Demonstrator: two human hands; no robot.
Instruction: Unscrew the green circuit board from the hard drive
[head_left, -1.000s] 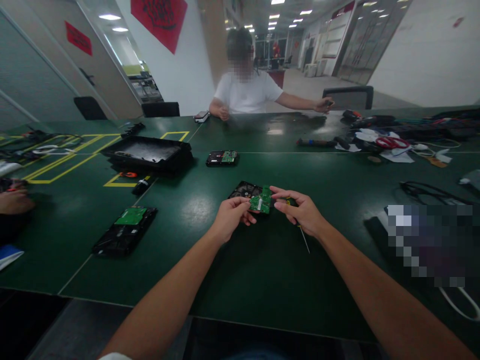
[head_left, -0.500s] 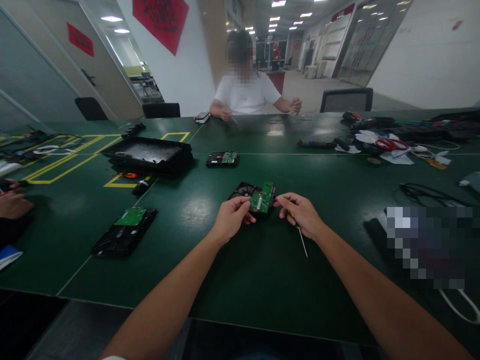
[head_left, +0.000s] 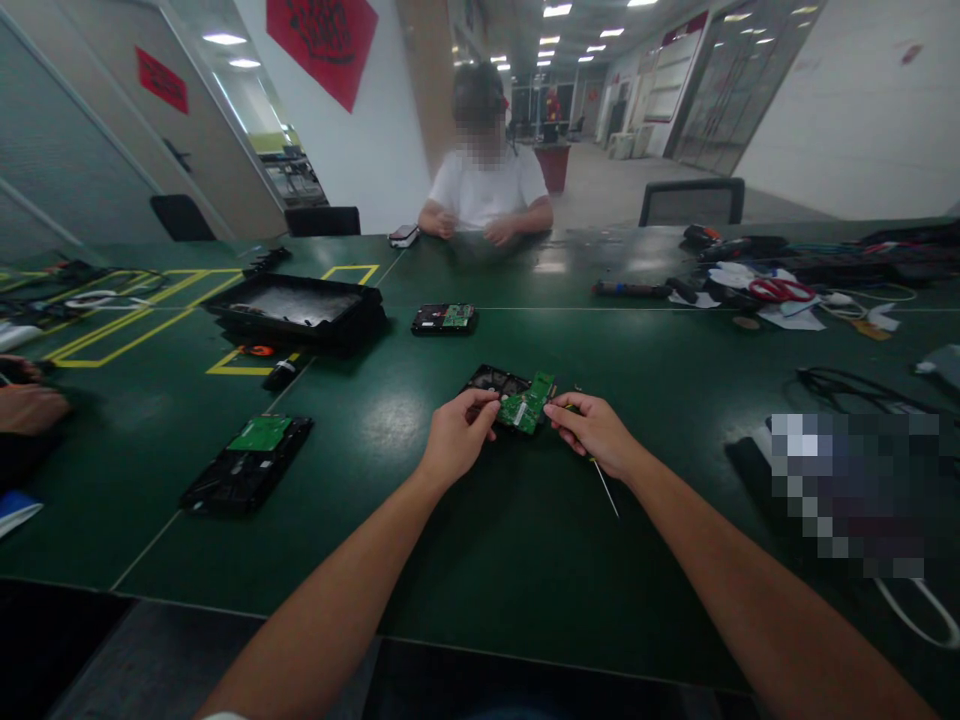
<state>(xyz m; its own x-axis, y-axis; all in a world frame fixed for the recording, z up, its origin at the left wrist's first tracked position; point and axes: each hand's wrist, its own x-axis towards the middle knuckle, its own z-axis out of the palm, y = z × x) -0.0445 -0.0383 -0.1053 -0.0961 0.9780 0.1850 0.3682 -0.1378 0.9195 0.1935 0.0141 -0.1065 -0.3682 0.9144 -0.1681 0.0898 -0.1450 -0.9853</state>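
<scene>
A small green circuit board is tilted over a black hard drive. My left hand is closed, its thumb and finger pinching the board's left edge. On the other side, the fingertips of my right hand meet at the board's right edge; whether they grip it I cannot tell. A screwdriver with a thin metal shaft is held in that right hand, its shaft sticking out below the palm toward me. Most of its yellowish handle is hidden by the fingers.
Another hard drive with a green board lies at the left, and one more hard drive farther back. Beyond stands a black tray-like casing. Tools, papers and cables pile up at the right. A person sits opposite; another's hand shows at left.
The circuit board has turned and tipped slightly, and my right hand has come in closer to its right edge. Across the table, the person has drawn both hands together.
</scene>
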